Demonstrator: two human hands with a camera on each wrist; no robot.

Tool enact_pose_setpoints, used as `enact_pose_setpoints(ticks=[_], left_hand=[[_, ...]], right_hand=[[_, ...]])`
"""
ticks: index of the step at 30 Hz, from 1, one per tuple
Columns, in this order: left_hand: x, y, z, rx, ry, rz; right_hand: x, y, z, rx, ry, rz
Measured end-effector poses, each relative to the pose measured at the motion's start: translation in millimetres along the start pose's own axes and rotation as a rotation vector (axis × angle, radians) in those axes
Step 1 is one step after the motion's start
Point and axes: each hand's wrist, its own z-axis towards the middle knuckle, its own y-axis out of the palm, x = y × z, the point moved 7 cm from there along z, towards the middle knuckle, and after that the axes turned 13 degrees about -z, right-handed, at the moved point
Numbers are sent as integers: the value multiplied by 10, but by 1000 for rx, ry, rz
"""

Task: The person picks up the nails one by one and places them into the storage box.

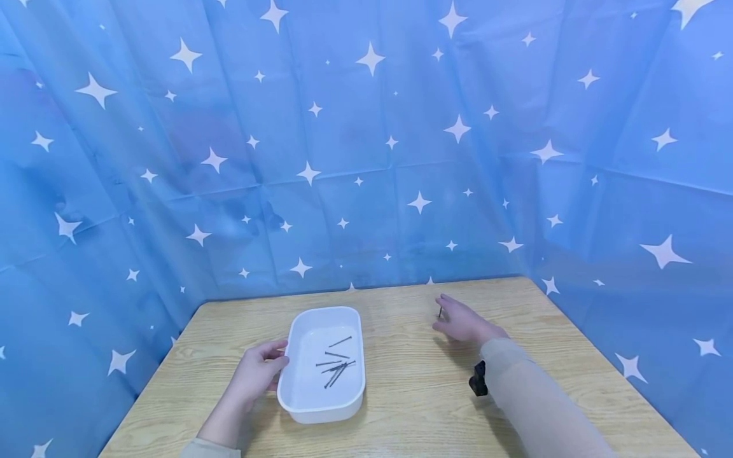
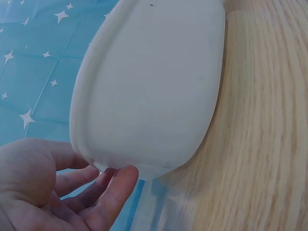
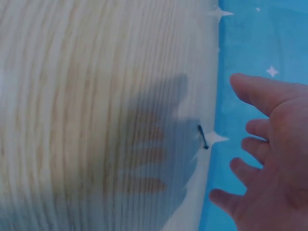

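A wooden table [image 1: 412,394] stands in a booth hung with a blue star-printed curtain [image 1: 366,146]. On the table's left half sits a white rectangular plastic tray [image 1: 300,388] holding several dark nails [image 1: 335,366] that lie loosely crossed on its floor. The left hand [image 1: 258,372] rests against the tray's left wall, fingers loosely extended and touching the rim; the left wrist view shows the fingertips [image 2: 115,185] just under the tray's edge, not curled round it. The right hand [image 1: 464,323] hovers over the table's far right part, well apart from the tray, fingers spread and relaxed, gripping nothing. A single dark nail [image 3: 203,137] lies on the table just beside the right hand's fingertips, within the hand's shadow.
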Motion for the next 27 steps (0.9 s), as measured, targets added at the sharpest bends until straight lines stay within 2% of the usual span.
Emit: enact_pose_setpoints(ticks=[13,21,27], left_hand=[[-18,-4,12,6,4,-3],[-30,4,13,-2,-1,-26],[-22,-4,12,-3,7,-29]], right_hand=[[120,165,-51,-127,60,-15],[140,264,-14,-181,73,-79],[149,299,-2,-191,91,-107]])
